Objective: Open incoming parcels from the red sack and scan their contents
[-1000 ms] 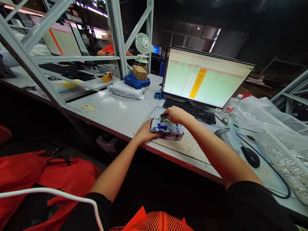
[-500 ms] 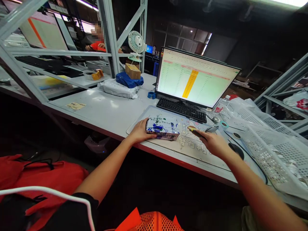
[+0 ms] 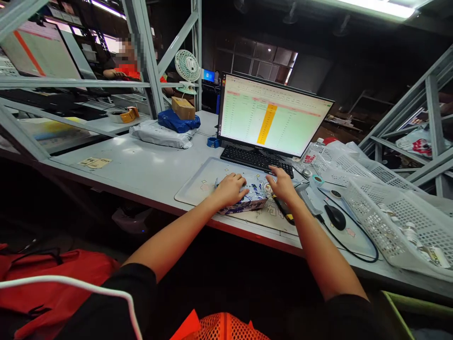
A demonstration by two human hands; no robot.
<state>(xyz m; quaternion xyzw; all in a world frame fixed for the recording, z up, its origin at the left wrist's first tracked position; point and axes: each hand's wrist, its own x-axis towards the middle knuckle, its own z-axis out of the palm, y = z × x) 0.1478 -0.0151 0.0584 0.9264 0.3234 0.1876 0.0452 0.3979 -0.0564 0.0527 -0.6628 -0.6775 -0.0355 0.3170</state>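
Observation:
A taped package [image 3: 256,193] with blue print lies on the desk mat near the table's front edge. Across its top left part rests my left hand [image 3: 230,190], fingers stretched over it and thumb apart, hiding part of the wrapping. My right hand [image 3: 282,183] is open, fingers spread, just right of the package and in front of the black keyboard [image 3: 256,159]. A black and yellow cutter [image 3: 283,210] lies on the mat [image 3: 193,189] beside my right wrist, partly hidden by it. Right of that wrist is a grey handheld device [image 3: 307,199] with a cable.
Behind the keyboard stands a monitor [image 3: 269,115]. A black mouse [image 3: 334,216] and a white perforated basket [image 3: 385,236] with bottles are on the right. Parcels [image 3: 163,133], a small carton [image 3: 183,108] and a fan [image 3: 187,66] stand back left. Beyond the metal frame sits a person [image 3: 129,71].
My right hand has let go of the cutter, now lying on the mat, and has moved up and left with fingers spread. My left hand has shifted from the package's left end onto its top.

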